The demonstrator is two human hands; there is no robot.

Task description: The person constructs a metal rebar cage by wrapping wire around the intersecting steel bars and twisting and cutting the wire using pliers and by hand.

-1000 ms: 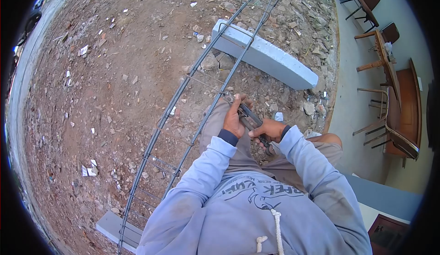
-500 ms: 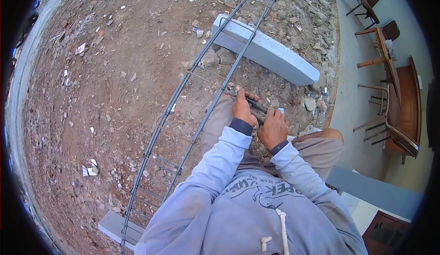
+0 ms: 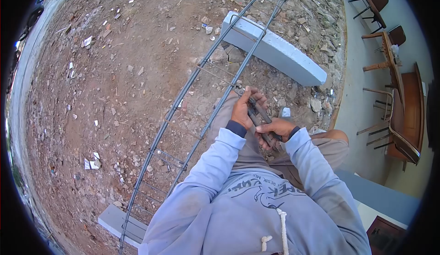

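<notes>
Over my lap, my left hand grips the upper part of a dark two-handled tool, which looks like pliers or cutters. Lower down on the same tool, my right hand is closed around its handles. The tool's head lies close to a long steel rebar frame, whose bars are joined by thin cross ties. Part of the tool is hidden by my fingers.
A pale blue block lies under the far part of the rebar frame, and a grey block under its near end. Rubble covers the ground. Chairs and a wooden table stand on the right.
My right hand has turned and moved back around the tool's handles, after lying palm-down over them half a second ago. The whole view has shifted slightly.
</notes>
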